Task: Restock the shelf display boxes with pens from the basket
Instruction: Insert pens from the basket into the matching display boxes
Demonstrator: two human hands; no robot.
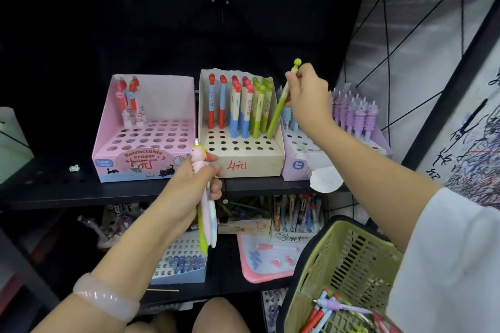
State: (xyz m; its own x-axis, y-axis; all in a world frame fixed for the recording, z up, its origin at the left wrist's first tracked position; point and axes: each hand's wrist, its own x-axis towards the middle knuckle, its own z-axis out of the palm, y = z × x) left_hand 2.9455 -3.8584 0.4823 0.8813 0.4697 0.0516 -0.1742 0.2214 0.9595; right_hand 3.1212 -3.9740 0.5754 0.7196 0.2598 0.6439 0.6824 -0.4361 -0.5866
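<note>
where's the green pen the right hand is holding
In the head view, right of centre: the right hand holds the green pen tilted, tip at the right rear holes of the beige box, beside the green pens there.

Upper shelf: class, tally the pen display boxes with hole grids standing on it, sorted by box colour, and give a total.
Pink box: 1
Beige box: 1
Lilac box: 1
Total: 3
</note>
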